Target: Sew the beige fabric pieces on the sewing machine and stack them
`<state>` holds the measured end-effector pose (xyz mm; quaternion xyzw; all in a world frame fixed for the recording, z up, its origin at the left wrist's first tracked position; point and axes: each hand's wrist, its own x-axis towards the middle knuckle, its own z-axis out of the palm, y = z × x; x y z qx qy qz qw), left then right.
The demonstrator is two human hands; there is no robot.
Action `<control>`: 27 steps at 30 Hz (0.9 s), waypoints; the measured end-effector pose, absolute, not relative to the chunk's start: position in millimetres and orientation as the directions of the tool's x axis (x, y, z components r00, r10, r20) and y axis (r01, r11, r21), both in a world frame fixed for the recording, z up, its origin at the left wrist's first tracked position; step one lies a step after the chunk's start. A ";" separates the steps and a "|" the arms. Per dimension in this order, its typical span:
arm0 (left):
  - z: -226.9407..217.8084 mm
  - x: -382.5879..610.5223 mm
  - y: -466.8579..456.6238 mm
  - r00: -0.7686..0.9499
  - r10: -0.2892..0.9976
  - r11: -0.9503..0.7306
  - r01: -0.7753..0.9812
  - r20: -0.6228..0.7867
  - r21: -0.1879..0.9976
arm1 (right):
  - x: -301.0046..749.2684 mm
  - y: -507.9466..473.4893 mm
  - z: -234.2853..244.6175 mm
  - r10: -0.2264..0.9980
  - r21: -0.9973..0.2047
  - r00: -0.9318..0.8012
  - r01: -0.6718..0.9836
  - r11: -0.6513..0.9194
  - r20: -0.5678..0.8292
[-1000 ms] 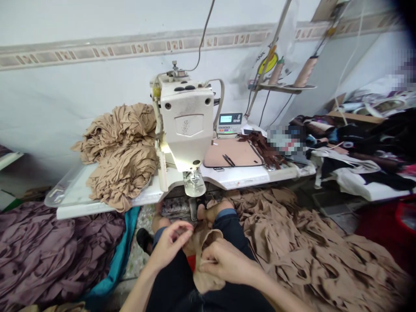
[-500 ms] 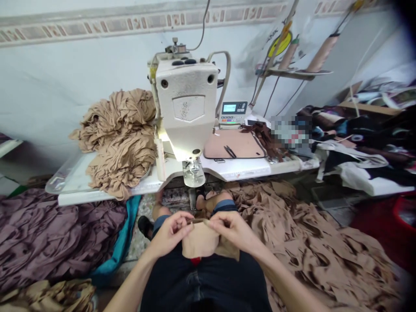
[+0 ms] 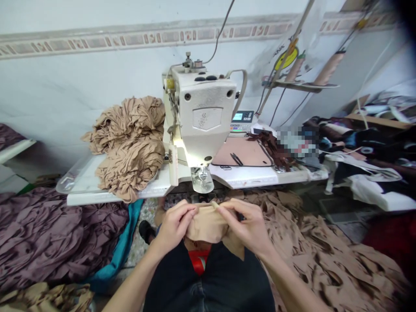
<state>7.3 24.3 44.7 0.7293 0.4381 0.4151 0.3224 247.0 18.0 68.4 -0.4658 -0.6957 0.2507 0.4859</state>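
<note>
Between my two hands a small tan fabric piece (image 3: 208,225) is stretched above my lap, in front of the sewing machine (image 3: 206,108). My left hand (image 3: 178,223) is closed, pinching the cloth's upper left edge between thumb and fingers. At the upper right edge my right hand (image 3: 245,221) pinches it the same way, and a loose flap hangs below that hand. The machine's needle area (image 3: 202,177) is lit and lies just beyond the cloth, not touching it. What exact garment part the cloth is, I cannot tell.
Tan fabric (image 3: 130,147) is heaped on the table's left (image 3: 123,195). Black thread snips (image 3: 236,159) lie on a pink mat (image 3: 256,151). Tan cloth (image 3: 325,242) covers the floor at right, purple cloth (image 3: 58,234) at left. Thread cones (image 3: 329,67) stand at upper right.
Both hands have risen toward the machine with the tan cloth, still pinching its upper edge. The view has shifted slightly, so the machine appears further right and lower.
</note>
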 end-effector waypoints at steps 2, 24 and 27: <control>51.6 11.0 32.3 0.221 0.934 -0.341 0.303 0.282 0.890 | 246.5 28.8 72.3 0.910 -0.837 -0.043 0.376 0.398 0.413; 71.3 40.4 98.9 0.008 0.989 -0.144 -0.006 0.144 0.989 | 251.0 100.9 52.3 0.968 -0.979 0.156 -0.032 0.204 0.196; 71.2 41.5 102.8 0.008 0.988 -0.153 -0.048 0.154 0.987 | 252.9 106.5 53.5 0.969 -0.979 0.156 -0.037 0.198 0.190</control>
